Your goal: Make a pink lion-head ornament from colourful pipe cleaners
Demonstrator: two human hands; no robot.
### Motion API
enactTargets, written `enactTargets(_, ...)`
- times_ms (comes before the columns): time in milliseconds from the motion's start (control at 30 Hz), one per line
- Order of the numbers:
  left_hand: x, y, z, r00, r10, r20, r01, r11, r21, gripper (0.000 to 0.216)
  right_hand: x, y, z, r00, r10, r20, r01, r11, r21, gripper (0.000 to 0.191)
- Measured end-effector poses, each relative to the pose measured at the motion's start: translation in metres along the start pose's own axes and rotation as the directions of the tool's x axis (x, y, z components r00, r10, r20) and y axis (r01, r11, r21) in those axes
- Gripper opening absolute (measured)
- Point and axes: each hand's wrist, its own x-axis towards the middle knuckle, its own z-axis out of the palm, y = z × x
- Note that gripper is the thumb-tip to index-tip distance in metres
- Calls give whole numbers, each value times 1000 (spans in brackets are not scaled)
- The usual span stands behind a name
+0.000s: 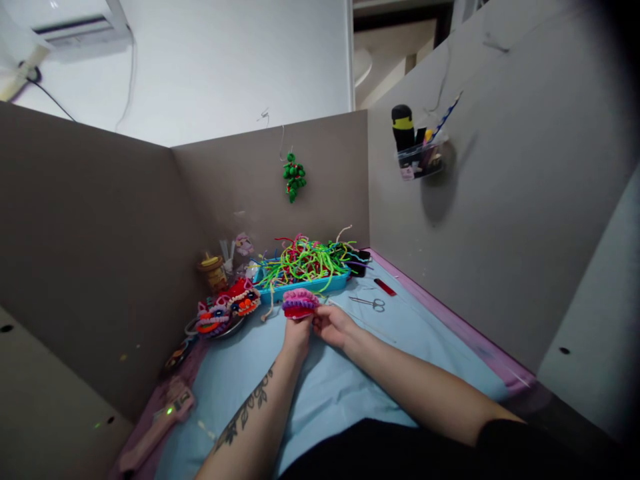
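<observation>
The fuzzy piece (301, 301), with pink, purple and red bands, is held up in front of the tray (333, 285), near the middle of the view. The left hand (299, 329) grips it from below; its fingers are mostly hidden behind the piece. The right hand (330, 325) has its fingers drawn together at the piece's right edge; whether they pinch it or something thin there, I cannot tell.

The blue tray is heaped with fuzzy stems (310, 260), mostly bright green with some red, and they hide most of its inside. A dark flat object (360, 265) at its right end is partly covered by them. Scissors (373, 305) and a red strip (385, 287) lie to the right. At left, colourful fuzzy faces (213, 319) hide most of a dish (233, 330); the small things behind are blurred. A pink tool (160, 427) with a green light lies nearest the left edge.

A creased blue cloth (230, 373) covers most of the bench (493, 363), its border pink. Grey panels (240, 173) enclose it, carrying a green ornament (294, 177) and a clear bin (423, 163). Above, an air conditioner (75, 27) is cut off by the frame.
</observation>
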Motion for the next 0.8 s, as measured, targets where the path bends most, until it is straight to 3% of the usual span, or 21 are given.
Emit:
enactTargets(267, 1, -1, -1, 1000, -7, -29, 7, 1000, 15, 21, 2, 6, -3, 1000, 13, -6, -13, 1000, 12, 17)
enactTargets(600, -3, -1, 5, 996, -6, -88, 13, 997, 79, 15, 0, 9, 4, 992, -122, 19, 121, 991, 52, 29)
enactTargets(800, -5, -3, 3, 992, -41, -116, 40, 999, -14, 12, 2, 15, 3, 971, -220, -94, 222, 975, 11, 37)
